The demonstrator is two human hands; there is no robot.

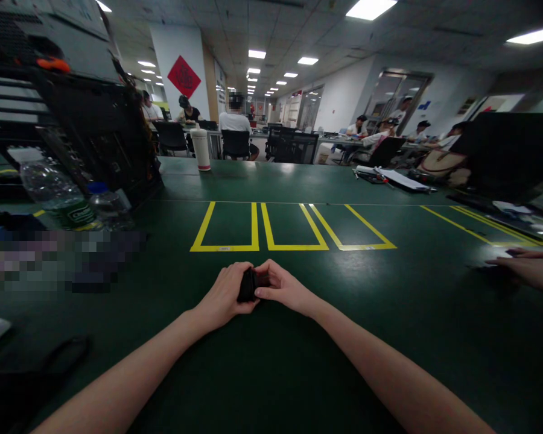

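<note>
Between my two hands, low over the green table (pixel 271 355), is a small black block-like object (pixel 247 286); its exact kind I cannot make out. My left hand (pixel 224 293) wraps round its left side, the thumb below and the fingers over the top. From the right, my right hand (pixel 283 286) pinches at the object's right edge, thumb in front and fingers bent behind. Parts of the object are hidden by the fingers. Just beyond my hands, yellow tape outlines (pixel 294 247) mark several areas on the tabletop.
Plastic bottles (pixel 57 190) and a black computer case (pixel 113 144) stand at the left. A white cup (pixel 201 149) is at the table's far edge. Papers (pixel 402 179) lie far right, near a dark monitor (pixel 511 154). Another person's hand (pixel 529 265) is at the right edge.
</note>
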